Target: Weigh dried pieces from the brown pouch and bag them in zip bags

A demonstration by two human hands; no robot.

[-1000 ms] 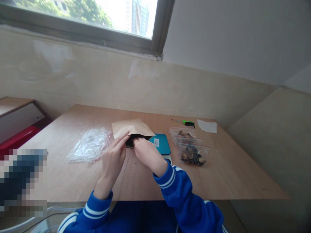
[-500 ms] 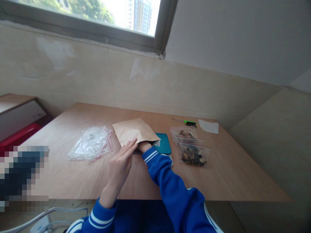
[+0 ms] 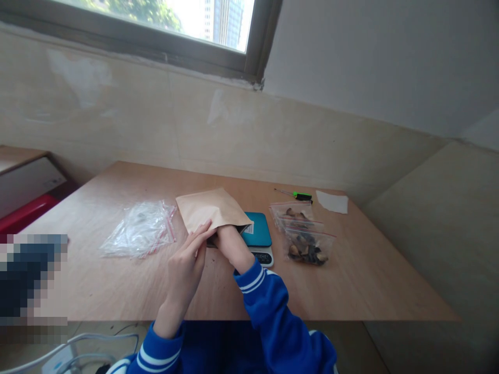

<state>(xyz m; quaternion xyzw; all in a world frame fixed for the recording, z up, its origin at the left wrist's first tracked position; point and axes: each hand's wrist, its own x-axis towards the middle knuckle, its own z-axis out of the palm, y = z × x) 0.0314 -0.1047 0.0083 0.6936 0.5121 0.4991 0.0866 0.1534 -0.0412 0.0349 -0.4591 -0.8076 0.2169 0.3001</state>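
A brown kraft paper bag (image 3: 212, 206) lies on the table with its mouth toward me. My left hand (image 3: 189, 259) grips the near left edge of its mouth, fingers stretched along the top. My right hand (image 3: 233, 248) reaches into the mouth; its fingers are hidden inside, so what they hold does not show. Beside the bag, partly under it, is a digital scale with a teal platform (image 3: 259, 231) and a dark display (image 3: 264, 258). To the right lie zip bags of brown and dark dried pieces, one nearer (image 3: 310, 249) and one behind it (image 3: 294, 212).
A pile of clear zip bags (image 3: 140, 228) with red seal strips lies on the left of the wooden table (image 3: 351, 280). At the back right are a green and black screwdriver (image 3: 302, 196) and a white paper piece (image 3: 332, 202). White cables (image 3: 89, 337) run below the front edge.
My right hand has drawn partly out of the paper bag, so its back and wrist now show. The scale's display has come into sight. My left hand stays on the bag's edge.
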